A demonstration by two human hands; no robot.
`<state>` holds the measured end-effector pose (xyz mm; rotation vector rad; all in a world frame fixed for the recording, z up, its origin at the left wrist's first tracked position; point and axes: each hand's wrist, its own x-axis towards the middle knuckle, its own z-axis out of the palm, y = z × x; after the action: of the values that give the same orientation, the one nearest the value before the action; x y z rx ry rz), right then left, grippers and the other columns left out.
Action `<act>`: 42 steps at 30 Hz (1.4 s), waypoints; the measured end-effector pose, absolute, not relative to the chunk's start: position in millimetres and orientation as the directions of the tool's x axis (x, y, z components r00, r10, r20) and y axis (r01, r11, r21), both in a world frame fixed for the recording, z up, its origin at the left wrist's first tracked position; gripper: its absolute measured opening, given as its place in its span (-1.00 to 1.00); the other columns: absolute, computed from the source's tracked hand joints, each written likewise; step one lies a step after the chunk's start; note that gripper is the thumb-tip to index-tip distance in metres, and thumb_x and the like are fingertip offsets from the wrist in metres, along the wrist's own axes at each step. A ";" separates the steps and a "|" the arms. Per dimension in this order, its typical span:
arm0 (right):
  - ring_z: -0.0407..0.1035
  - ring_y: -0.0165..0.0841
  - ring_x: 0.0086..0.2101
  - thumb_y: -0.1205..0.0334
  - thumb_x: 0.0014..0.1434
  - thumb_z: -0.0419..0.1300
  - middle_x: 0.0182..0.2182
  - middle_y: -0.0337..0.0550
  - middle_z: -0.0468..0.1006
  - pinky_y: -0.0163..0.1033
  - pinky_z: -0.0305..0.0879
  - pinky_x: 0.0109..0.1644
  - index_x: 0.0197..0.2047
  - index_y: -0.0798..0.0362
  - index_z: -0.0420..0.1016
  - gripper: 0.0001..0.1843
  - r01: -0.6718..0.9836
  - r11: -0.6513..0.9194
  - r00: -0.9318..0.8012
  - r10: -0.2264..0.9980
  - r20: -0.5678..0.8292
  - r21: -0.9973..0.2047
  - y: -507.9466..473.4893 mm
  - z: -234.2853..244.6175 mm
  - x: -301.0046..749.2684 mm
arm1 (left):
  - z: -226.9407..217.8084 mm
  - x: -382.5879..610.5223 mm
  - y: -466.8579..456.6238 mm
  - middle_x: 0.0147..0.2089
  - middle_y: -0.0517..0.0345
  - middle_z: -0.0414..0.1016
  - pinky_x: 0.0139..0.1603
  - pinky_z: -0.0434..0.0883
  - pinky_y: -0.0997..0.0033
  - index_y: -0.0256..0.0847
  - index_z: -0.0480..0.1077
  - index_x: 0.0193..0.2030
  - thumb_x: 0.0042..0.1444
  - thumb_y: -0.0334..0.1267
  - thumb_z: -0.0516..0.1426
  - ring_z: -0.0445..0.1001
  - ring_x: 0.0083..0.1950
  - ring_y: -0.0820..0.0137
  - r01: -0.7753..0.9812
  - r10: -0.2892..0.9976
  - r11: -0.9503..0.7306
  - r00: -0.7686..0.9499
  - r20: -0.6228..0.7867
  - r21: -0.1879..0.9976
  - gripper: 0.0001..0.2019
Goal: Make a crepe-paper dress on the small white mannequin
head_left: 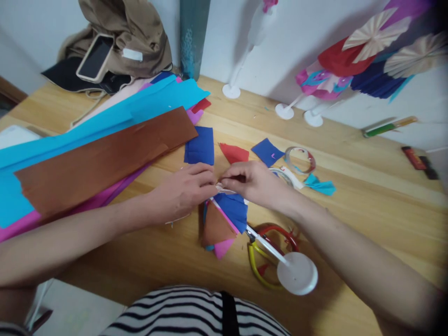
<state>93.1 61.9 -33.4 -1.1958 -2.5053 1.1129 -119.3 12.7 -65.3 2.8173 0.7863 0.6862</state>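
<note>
My left hand (pixel 184 191) and my right hand (pixel 254 183) meet at the middle of the wooden table (pixel 367 205), fingers pinched together on the top of a small doll figure (pixel 226 219) dressed in blue, brown and pink paper pieces. The figure lies flat, its white stick running down to a round white base (pixel 297 273). Both hands are closed on the paper at the figure's upper end. A blue paper square (pixel 199 145) and a red paper triangle (pixel 234 153) lie just beyond my fingers.
Long sheets of brown (pixel 101 161), light blue and pink paper cover the left. A tape roll (pixel 300 159), another blue scrap (pixel 268 151) and a teal scrap lie right. Scissors with red and yellow handles (pixel 269 254) sit under the stick. Finished paper-dressed figures stand by the wall; a phone rests on a bag.
</note>
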 end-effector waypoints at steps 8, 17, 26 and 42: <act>0.28 -0.42 -0.51 0.27 0.08 0.19 -0.58 -0.24 0.46 -0.29 0.13 -0.40 -0.47 0.10 0.52 -0.85 0.658 0.317 -0.674 0.652 -0.347 -0.683 69.9 -38.7 82.8 | -66.1 -120.2 12.1 -0.08 -0.02 0.54 0.10 0.45 0.16 -0.21 0.46 -0.13 0.27 -0.45 -0.01 0.41 0.07 0.23 0.479 0.550 -0.834 0.757 0.352 0.273 -0.77; 0.21 -0.44 -0.50 0.27 0.08 0.14 -0.58 -0.29 0.37 -0.30 0.10 -0.39 -0.46 0.07 0.41 -0.89 0.601 0.318 -0.686 0.676 -0.269 -0.733 69.3 -42.7 89.7 | -66.1 -118.7 11.2 -0.13 0.00 0.55 0.04 0.47 0.21 -0.27 0.42 -0.13 0.28 -0.49 -0.04 0.42 0.01 0.24 0.478 0.528 -0.849 0.740 0.418 0.226 -0.77; 0.22 -0.45 -0.52 0.24 0.07 0.16 -0.60 -0.28 0.38 -0.30 0.12 -0.41 -0.49 0.08 0.43 -0.85 0.581 0.266 -0.680 0.678 -0.279 -0.769 69.4 -43.5 89.6 | -65.9 -120.5 12.6 -0.14 0.04 0.54 0.05 0.45 0.24 -0.22 0.41 -0.15 0.33 -0.45 -0.09 0.42 0.00 0.29 0.441 0.527 -0.849 0.742 0.414 0.291 -0.74; 0.32 -0.36 -0.35 0.28 0.16 0.20 -0.32 -0.11 0.45 -0.26 0.17 -0.26 -0.33 0.08 0.50 -0.92 0.576 0.582 -0.781 0.600 -0.175 -0.574 83.4 -47.7 98.6 | -63.8 -121.2 12.7 -0.11 -0.02 0.54 0.07 0.45 0.18 -0.22 0.44 -0.19 0.31 -0.43 -0.05 0.41 0.00 0.26 0.453 0.531 -0.846 0.759 0.376 0.280 -0.76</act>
<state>98.6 83.4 -47.7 -1.0262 -2.7601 0.9794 -121.2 12.7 -63.8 2.7835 0.7855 0.6722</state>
